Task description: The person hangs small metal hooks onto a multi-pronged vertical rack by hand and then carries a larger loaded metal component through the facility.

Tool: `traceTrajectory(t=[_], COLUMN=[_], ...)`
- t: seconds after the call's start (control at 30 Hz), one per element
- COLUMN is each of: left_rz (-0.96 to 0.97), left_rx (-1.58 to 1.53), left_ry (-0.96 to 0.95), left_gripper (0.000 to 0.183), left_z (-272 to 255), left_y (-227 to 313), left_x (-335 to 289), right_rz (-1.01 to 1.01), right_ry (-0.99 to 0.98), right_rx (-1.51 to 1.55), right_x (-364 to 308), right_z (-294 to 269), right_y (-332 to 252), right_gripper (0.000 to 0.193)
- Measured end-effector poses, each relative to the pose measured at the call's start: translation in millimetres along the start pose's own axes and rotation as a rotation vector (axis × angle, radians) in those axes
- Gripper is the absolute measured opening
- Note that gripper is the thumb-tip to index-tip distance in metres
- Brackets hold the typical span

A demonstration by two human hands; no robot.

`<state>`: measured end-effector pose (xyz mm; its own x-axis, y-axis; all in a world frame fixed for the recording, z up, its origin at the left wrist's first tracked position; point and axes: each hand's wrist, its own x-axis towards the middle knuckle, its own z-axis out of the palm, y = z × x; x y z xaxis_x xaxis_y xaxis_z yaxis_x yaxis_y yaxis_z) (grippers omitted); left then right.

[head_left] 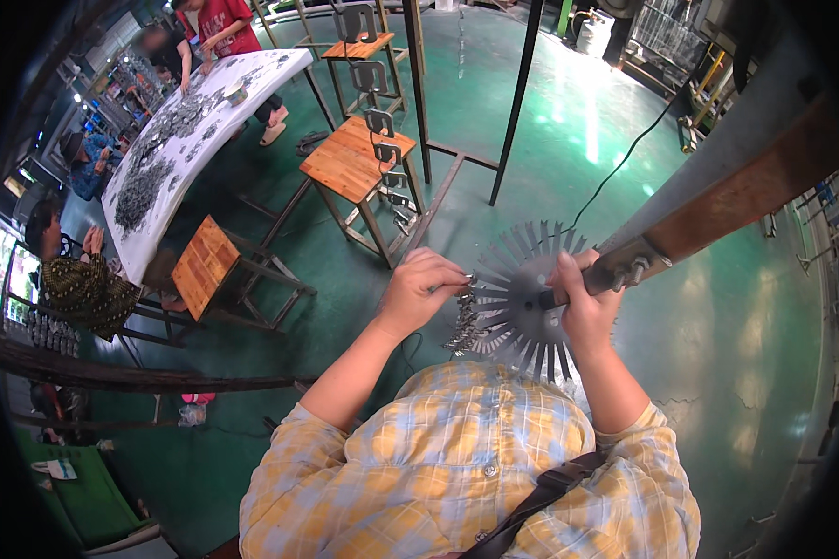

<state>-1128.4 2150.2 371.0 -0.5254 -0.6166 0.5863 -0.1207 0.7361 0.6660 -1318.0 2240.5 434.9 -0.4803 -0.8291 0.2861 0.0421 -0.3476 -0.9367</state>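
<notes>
The toothed metal disc (522, 303) stood in front of the wearer's chest, its rim cut into long narrow prongs with open slots between them. Its lower edge came close to the checked shirt (466, 419), leaving little room there, while green floor (708, 401) lay open to the right and beyond. A heavy beam (718, 210) slanted in from the upper right, its end just beside the right hand (590, 303) and crowding that side. To the upper left, a slim metal frame (517, 102) and a wooden stool (354, 158) bounded the space.

The left grip (419, 289) was pinched at the disc's left edge, thumb and fingertips together on the top of a bunch of small metal pieces (462, 326). The right grip curved over the disc's right side, thumb toward its face; its other fingers were partly hidden, so how tightly it closed could not be told.

The disc was flat, grey and dull, the small pieces shiny and jumbled. The beam looked brown and worn, the stool's seat smooth and planked. Farther left, dark pieces (140, 191) were heaped on a white worktop (284, 67) with people around it.
</notes>
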Motion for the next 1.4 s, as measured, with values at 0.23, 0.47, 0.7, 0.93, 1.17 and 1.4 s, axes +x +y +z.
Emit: traceTrajectory(t=[0.23,0.47,0.7,0.93,1.17,1.4], left_rz=[0.039,0.053,0.008,0.158,0.313,0.293], left_rx=[0.029,0.077,0.063,0.219,-0.348,-0.453], left_ry=[0.004,0.063,-0.074,0.548,0.580,0.474], left_gripper=[0.016,0.017,0.017,0.013,0.016,0.010], left_z=[8,13,-3,-128,-224,-226], left_y=[-1,-2,-1,40,95,105], left_x=[-2,-4,3,126,275,307], right_rz=[-0.031,-0.036,0.039,0.008,-0.026,-0.026], right_ry=[-0.002,0.007,0.070,0.053,0.025,0.040], right_rx=[0.016,0.006,0.004,0.006,-0.029,-0.105], right_x=[-1,-3,-5,0,-5,-4], right_z=[0,-2,1,-3,1,-7], right_y=[1,0,2,13,9,6], right_gripper=[0.027,0.028,0.027,0.027,0.027,0.028])
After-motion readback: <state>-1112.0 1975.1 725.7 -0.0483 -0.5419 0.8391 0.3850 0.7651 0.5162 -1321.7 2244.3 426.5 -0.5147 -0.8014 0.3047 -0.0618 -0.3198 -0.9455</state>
